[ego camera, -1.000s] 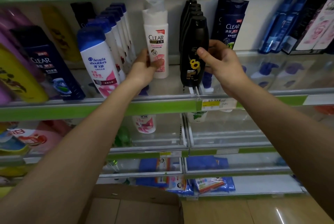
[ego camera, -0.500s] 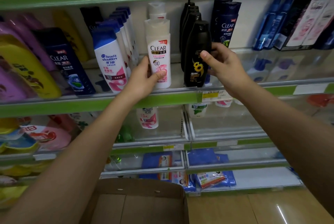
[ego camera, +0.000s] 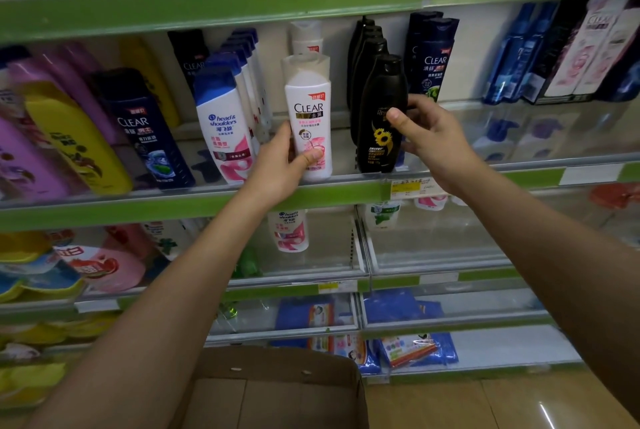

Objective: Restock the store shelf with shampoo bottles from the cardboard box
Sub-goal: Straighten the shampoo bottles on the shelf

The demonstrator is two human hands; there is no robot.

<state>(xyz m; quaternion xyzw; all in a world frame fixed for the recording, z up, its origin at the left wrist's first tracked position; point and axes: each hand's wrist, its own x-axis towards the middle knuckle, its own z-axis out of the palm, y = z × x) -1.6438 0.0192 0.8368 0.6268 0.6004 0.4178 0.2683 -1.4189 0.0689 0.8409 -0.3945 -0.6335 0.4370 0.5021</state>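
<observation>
Two bottles are being handled at once on the middle shelf. The white CLEAR bottle is gripped low down by the left hand, thumb across the pink label and fingers curled round its left side; its base is seated at the front lip of the shelf. The black sunflower bottle is pinched by the right hand, thumb on the front face near mid-height, fingers wrapped behind its right edge. Both bottles are stood upright, long axes vertical, just beside one another with a narrow gap between.

The relation that matters: each bottle is already within its own hand, directly ahead and slightly above the wrist, so no reach is needed. The white one is fronting a second white bottle behind it; the black one is heading a row of like black bottles. Squaring of labels to the aisle is judged to be the step in hand, with release to follow.

The cardboard box is seen below, well apart from both hands, and its visible part shows bare cardboard only. Whether stock is left in it cannot be told.
</observation>
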